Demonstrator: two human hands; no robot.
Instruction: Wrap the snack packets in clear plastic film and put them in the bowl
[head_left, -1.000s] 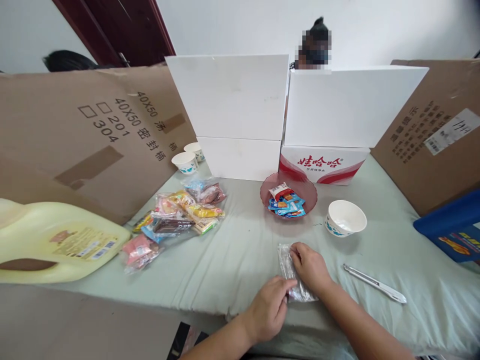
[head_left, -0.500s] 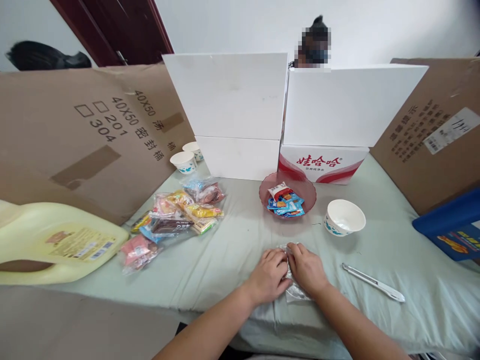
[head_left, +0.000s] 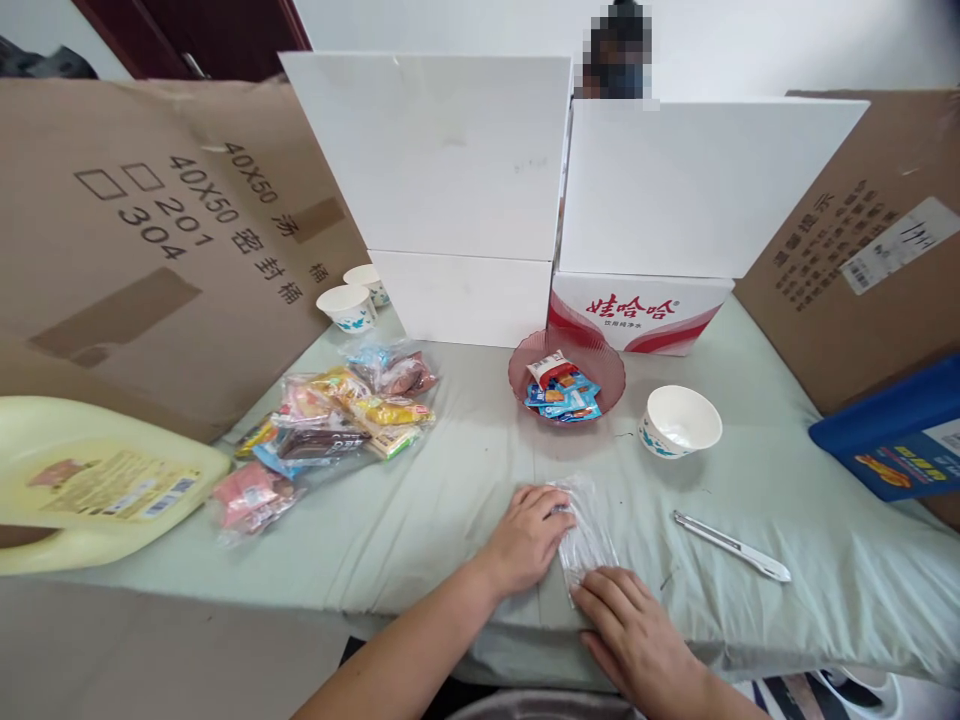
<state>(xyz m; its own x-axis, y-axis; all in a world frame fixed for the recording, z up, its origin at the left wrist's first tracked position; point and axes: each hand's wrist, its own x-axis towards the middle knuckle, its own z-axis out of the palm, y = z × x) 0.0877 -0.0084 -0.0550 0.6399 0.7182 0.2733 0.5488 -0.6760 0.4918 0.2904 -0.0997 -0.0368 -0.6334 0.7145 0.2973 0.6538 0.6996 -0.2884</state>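
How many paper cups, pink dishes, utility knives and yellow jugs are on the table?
Paper cups: 3
Pink dish: 1
Utility knife: 1
Yellow jug: 1
Total: 6

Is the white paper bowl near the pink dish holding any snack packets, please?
No, the white paper bowl holds none; the packets lie in the pink dish.
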